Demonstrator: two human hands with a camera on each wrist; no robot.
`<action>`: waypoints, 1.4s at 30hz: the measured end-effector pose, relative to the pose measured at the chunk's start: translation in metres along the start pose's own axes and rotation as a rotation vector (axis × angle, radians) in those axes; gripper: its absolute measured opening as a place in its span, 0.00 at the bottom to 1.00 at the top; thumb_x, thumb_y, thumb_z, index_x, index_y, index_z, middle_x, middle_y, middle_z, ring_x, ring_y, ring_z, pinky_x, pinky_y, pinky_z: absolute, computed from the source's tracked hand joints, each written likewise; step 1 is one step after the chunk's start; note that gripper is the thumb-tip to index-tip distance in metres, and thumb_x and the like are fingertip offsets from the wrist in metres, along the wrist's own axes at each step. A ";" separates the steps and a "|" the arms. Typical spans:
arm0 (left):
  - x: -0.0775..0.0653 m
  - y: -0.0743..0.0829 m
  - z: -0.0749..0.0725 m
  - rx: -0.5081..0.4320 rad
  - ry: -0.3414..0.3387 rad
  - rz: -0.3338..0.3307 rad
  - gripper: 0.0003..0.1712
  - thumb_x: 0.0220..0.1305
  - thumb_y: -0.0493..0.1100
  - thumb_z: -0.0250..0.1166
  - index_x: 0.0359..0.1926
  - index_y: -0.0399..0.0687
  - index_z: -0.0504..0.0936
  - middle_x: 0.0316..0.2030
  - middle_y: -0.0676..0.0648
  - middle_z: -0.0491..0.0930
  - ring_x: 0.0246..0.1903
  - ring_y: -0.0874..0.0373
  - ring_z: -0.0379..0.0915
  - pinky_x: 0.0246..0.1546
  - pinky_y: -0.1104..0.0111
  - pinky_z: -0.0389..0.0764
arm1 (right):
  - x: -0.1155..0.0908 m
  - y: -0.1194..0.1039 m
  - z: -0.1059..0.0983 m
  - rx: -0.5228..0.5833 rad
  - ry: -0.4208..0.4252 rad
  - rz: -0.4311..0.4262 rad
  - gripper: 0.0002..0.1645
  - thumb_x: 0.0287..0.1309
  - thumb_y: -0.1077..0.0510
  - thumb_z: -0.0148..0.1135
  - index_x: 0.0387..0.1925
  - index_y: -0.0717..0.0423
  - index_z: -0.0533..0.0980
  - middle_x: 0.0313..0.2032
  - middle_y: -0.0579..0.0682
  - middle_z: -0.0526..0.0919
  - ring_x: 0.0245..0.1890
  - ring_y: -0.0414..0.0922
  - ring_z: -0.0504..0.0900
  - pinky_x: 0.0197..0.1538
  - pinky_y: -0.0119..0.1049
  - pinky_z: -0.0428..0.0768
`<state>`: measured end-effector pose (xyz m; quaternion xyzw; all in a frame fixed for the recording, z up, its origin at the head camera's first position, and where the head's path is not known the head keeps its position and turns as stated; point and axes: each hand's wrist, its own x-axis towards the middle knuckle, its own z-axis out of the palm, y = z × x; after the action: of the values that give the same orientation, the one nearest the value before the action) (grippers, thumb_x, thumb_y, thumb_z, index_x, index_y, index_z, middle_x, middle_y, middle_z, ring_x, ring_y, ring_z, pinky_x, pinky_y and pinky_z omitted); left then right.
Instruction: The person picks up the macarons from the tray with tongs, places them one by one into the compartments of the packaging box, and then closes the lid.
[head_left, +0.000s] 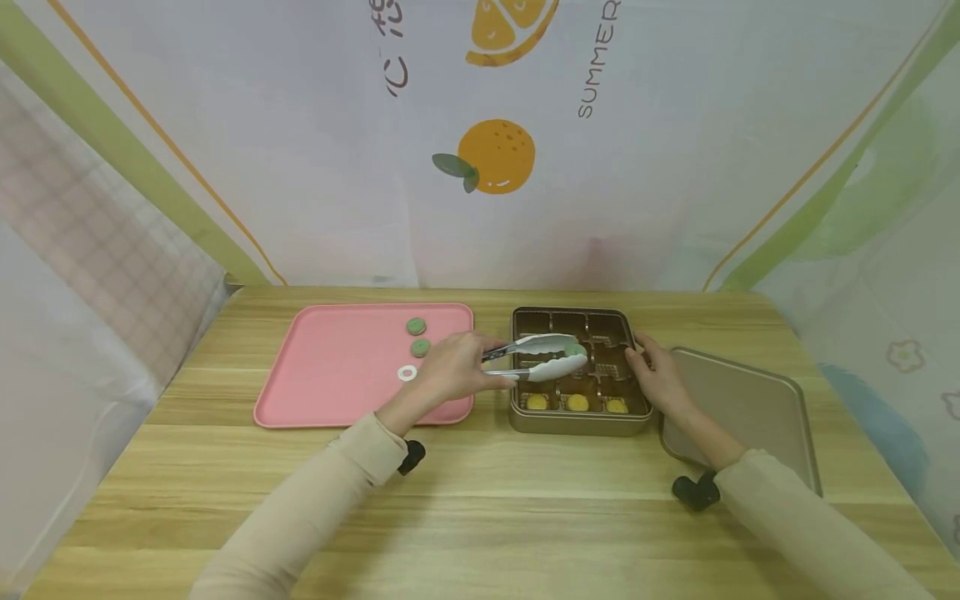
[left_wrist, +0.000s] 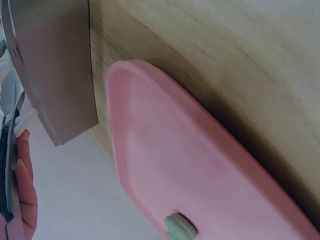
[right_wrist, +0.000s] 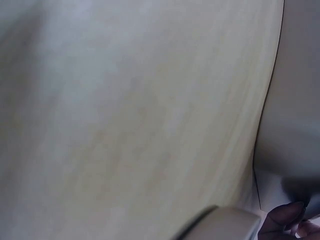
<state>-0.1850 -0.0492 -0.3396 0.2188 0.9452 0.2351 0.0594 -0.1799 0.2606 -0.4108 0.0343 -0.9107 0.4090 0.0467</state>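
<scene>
My left hand [head_left: 459, 367] holds a pair of tongs [head_left: 536, 343] with metal arms and white tips. Between the tips is a green macaron [head_left: 575, 349], above the middle of a bronze-coloured tin [head_left: 581, 423]. The tin has a divided insert, and yellow round pieces [head_left: 577, 403] sit in its front row of compartments. My right hand [head_left: 663, 383] grips the tin's right rim, thumb on top. In the left wrist view, the fingers [left_wrist: 26, 187] lie along the tongs.
On the left, a pink tray [head_left: 322, 367] bears two green macarons [head_left: 416, 326] and a small white ring [head_left: 407, 372]. The tin's flat lid [head_left: 750, 408] lies to the right, partly under my right forearm. A printed cloth [head_left: 337, 208] hangs behind the wooden table [head_left: 480, 517].
</scene>
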 end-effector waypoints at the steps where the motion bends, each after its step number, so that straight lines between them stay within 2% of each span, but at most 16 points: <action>1: 0.001 0.001 0.000 0.004 -0.003 0.000 0.34 0.47 0.56 0.73 0.57 0.54 0.78 0.19 0.54 0.72 0.19 0.62 0.58 0.19 0.71 0.61 | 0.000 0.000 0.000 0.002 0.000 0.002 0.30 0.71 0.55 0.42 0.65 0.74 0.57 0.30 0.60 0.75 0.36 0.53 0.74 0.46 0.51 0.73; 7: 0.004 0.006 -0.001 0.031 -0.027 0.006 0.36 0.46 0.56 0.73 0.57 0.51 0.78 0.22 0.53 0.76 0.18 0.62 0.58 0.17 0.71 0.60 | 0.000 -0.001 -0.001 0.009 -0.006 0.014 0.31 0.72 0.54 0.42 0.65 0.74 0.56 0.32 0.61 0.75 0.40 0.57 0.74 0.48 0.53 0.72; 14: 0.007 0.009 -0.002 0.064 -0.051 -0.003 0.35 0.46 0.58 0.73 0.57 0.52 0.78 0.15 0.55 0.64 0.17 0.62 0.56 0.18 0.71 0.59 | 0.001 -0.003 -0.001 0.011 -0.006 0.017 0.31 0.72 0.54 0.42 0.65 0.73 0.56 0.33 0.62 0.75 0.41 0.57 0.74 0.49 0.54 0.72; 17: 0.006 0.010 -0.003 0.071 -0.051 -0.004 0.35 0.46 0.58 0.73 0.56 0.52 0.79 0.16 0.56 0.63 0.18 0.63 0.56 0.18 0.71 0.59 | 0.001 -0.004 -0.001 0.014 -0.006 0.019 0.32 0.72 0.53 0.42 0.66 0.74 0.55 0.33 0.63 0.75 0.42 0.58 0.73 0.50 0.55 0.71; 24: 0.007 0.009 -0.003 0.050 -0.054 -0.008 0.36 0.46 0.57 0.73 0.57 0.51 0.78 0.15 0.55 0.63 0.16 0.63 0.55 0.17 0.72 0.59 | 0.001 -0.004 -0.001 0.019 0.003 0.002 0.30 0.71 0.55 0.42 0.65 0.73 0.57 0.32 0.62 0.75 0.41 0.58 0.74 0.50 0.55 0.72; 33: 0.003 0.007 0.000 0.001 -0.063 -0.018 0.39 0.46 0.56 0.74 0.59 0.46 0.75 0.10 0.57 0.57 0.13 0.64 0.50 0.15 0.73 0.55 | 0.000 -0.003 -0.001 0.043 -0.016 0.003 0.30 0.72 0.54 0.41 0.65 0.72 0.57 0.32 0.63 0.76 0.42 0.59 0.75 0.50 0.56 0.72; 36: 0.001 0.006 0.001 -0.013 -0.057 -0.019 0.39 0.46 0.55 0.74 0.60 0.47 0.75 0.11 0.54 0.61 0.13 0.64 0.50 0.15 0.73 0.57 | -0.001 -0.003 -0.001 0.045 -0.021 0.004 0.30 0.72 0.54 0.41 0.65 0.73 0.57 0.32 0.63 0.76 0.41 0.59 0.75 0.49 0.56 0.72; 38: -0.001 0.004 0.002 -0.014 -0.039 -0.016 0.39 0.46 0.56 0.74 0.60 0.49 0.75 0.17 0.52 0.73 0.15 0.65 0.55 0.18 0.73 0.60 | -0.001 -0.002 -0.001 0.039 -0.019 0.003 0.30 0.72 0.55 0.41 0.65 0.74 0.57 0.31 0.63 0.75 0.39 0.56 0.75 0.49 0.55 0.72; 40: -0.003 0.002 0.003 -0.034 -0.020 -0.017 0.39 0.46 0.56 0.74 0.60 0.50 0.75 0.30 0.49 0.82 0.18 0.63 0.57 0.21 0.71 0.63 | -0.001 -0.002 -0.001 0.033 -0.017 0.002 0.30 0.72 0.55 0.41 0.65 0.74 0.57 0.30 0.62 0.74 0.34 0.53 0.74 0.47 0.52 0.73; 42: -0.007 -0.001 0.003 -0.070 0.003 -0.022 0.38 0.46 0.56 0.74 0.60 0.52 0.76 0.43 0.47 0.83 0.20 0.63 0.60 0.23 0.71 0.65 | -0.001 -0.002 -0.001 0.024 -0.015 -0.003 0.30 0.72 0.55 0.41 0.64 0.75 0.57 0.29 0.60 0.74 0.31 0.47 0.72 0.44 0.48 0.73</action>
<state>-0.1788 -0.0515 -0.3425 0.2056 0.9388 0.2677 0.0684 -0.1788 0.2598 -0.4090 0.0393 -0.9061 0.4194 0.0403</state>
